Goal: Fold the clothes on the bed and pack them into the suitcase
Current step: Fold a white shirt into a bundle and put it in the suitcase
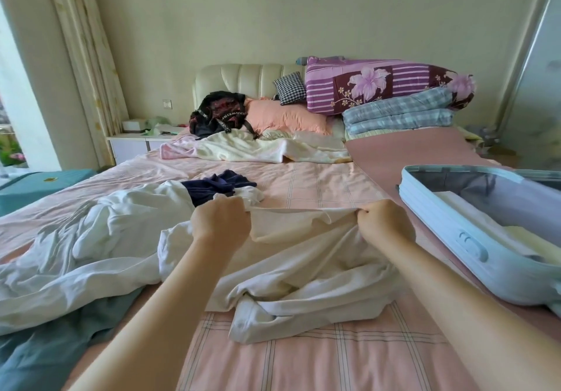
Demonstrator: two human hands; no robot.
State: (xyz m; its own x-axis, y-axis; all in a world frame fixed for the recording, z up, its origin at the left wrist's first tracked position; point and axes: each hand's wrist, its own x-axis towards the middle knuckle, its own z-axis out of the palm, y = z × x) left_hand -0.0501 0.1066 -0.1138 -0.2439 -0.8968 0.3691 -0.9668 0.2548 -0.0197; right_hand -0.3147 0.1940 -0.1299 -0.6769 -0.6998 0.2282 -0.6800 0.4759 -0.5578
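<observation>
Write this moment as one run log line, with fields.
step: fold | left hand: grips white garment edge | right hand: grips same edge | suitcase: open, at right | white pile: unfolded, at left

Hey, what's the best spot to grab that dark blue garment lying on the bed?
Probably its raised, bunched folds at the far right end, pinched from above: the dark blue garment lies crumpled there in the open, while its near left edge is tucked against the white clothes.

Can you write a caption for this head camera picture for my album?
Left hand and right hand grip a white garment over the bed, beside the open suitcase.
</observation>
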